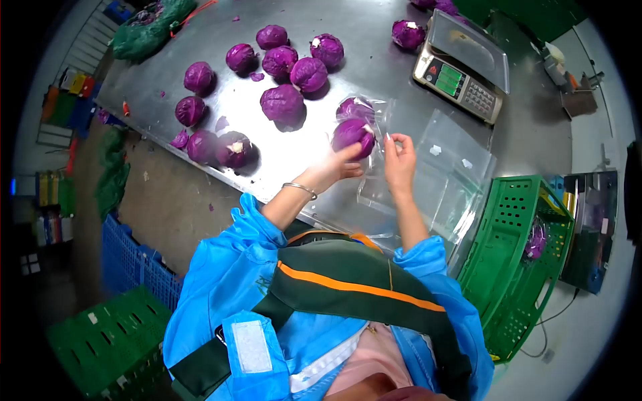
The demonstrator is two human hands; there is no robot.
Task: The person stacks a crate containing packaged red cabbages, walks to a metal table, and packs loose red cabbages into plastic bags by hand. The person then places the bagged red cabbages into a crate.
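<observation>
Metal counter (pixel 155 80), listed left to right: loose red cabbages (pixel 281 103); my left hand (pixel 332 167), fingers curled onto a held cabbage (pixel 352 136), mid-counter, just before a second cabbage (pixel 353 107); clear plastic bag (pixel 382 112); my right hand (pixel 400 160), thumb and forefinger pinched together on its edge; flat plastic bags (pixel 447 180). Likely faults: bag tearing, if tugged hard; held cabbage rolling, if my left fingers slacken.

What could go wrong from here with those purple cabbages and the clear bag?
The clear bag, apparently pinched in the right hand, looks thin and might tear or slip. The round cabbage against the left hand could roll away. Another cabbage, near the edge of the table, might fall if nudged.
</observation>
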